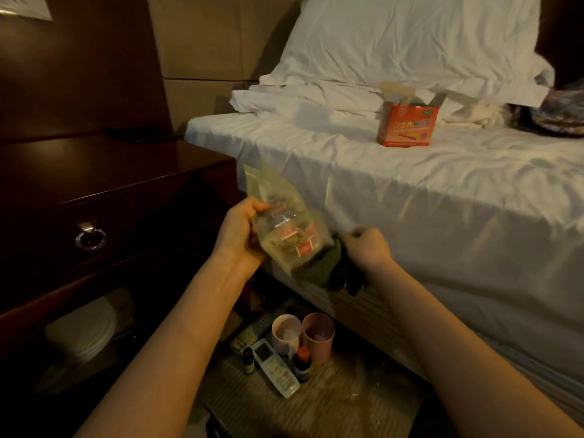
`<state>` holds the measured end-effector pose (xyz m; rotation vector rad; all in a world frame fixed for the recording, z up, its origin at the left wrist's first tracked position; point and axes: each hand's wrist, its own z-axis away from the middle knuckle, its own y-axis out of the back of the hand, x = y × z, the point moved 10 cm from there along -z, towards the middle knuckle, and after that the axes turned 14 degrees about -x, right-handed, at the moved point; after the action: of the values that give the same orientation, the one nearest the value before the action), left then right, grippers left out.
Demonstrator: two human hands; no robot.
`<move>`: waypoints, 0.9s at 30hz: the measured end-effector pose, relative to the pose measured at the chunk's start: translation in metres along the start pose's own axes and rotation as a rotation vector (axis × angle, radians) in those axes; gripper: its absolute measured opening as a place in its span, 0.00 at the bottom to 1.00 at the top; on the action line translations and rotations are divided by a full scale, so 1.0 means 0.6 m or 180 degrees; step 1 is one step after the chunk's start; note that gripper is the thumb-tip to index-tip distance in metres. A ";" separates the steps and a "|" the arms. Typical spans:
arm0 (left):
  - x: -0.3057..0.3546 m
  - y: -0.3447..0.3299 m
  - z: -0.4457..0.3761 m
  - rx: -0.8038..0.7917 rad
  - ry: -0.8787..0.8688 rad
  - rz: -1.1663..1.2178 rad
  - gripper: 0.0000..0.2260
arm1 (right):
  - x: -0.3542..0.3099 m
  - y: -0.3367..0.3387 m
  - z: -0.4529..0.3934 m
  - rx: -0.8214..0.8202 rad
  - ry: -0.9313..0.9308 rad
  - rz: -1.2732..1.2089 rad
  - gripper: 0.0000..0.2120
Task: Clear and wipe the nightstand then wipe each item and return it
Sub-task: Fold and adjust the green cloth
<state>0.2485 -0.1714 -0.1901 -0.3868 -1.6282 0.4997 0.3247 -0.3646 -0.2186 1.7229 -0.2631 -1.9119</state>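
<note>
Your left hand (239, 227) gripped a clear plastic bag (286, 222) by its side, fingers curled round it, holding it tilted in the air between the nightstand and the bed. Small packets with red labels showed through the plastic. Your right hand (369, 248) was closed round a dark green cloth (336, 268), which bunched below the fist and touched the lower end of the bag, at about four o'clock from it.

The nightstand (104, 172) stood at nine o'clock from your hands, dark wood, its top bare save for a flat dark thing (139, 134) at the back edge, too dim to tell what. A drawer with a metal ring pull (91, 238) sat below the top, and pale round shapes (83, 330) lay in the open shelf under it; you could not tell what they were.

On the floor at six o'clock from your hands stood two cups close together, a pale one (286, 333) and a pink one (318, 336). Just in front of them lay a white remote (275, 368), with a small dark bottle (248, 360) on its left and a bottle with a red cap (302, 363) on its right. A second remote (249, 335) lay behind, partly hidden.

The bed (442, 197), in white sheets, filled the side from one to four o'clock. An open orange box (407, 123) stood on it at one o'clock, in front of a white pillow (410, 42).
</note>
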 end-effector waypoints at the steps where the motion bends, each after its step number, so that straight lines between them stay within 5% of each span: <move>1: 0.002 -0.005 0.001 -0.0048 -0.0026 0.0070 0.13 | 0.017 -0.024 0.001 -0.0420 -0.0217 -0.0374 0.17; 4: 0.006 -0.016 0.005 -0.0231 -0.0049 0.0249 0.15 | 0.037 -0.079 0.012 -0.1433 -0.0473 -0.1844 0.24; 8: 0.025 -0.009 -0.003 -0.0378 -0.0115 0.0049 0.20 | 0.009 -0.048 0.004 -0.1446 0.0024 -0.2247 0.15; 14: -0.021 0.017 -0.011 -0.0312 0.0616 -0.1511 0.14 | 0.009 0.019 0.019 -0.0786 0.0440 -0.2222 0.07; 19: -0.025 -0.017 -0.024 -0.0559 0.0238 -0.0745 0.31 | -0.004 0.060 0.023 -0.0112 0.0794 -0.1446 0.08; 23: 0.006 -0.015 -0.014 -0.0087 -0.0350 -0.1216 0.16 | -0.041 0.092 0.052 0.0751 0.1096 -0.0215 0.10; 27: 0.014 -0.016 0.001 0.0183 -0.0603 -0.1337 0.11 | -0.034 0.097 0.068 0.1295 0.0727 -0.0101 0.15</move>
<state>0.2472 -0.1750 -0.1778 0.0519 -1.8127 0.2679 0.3012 -0.4110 -0.1660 2.2001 -0.5712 -1.7465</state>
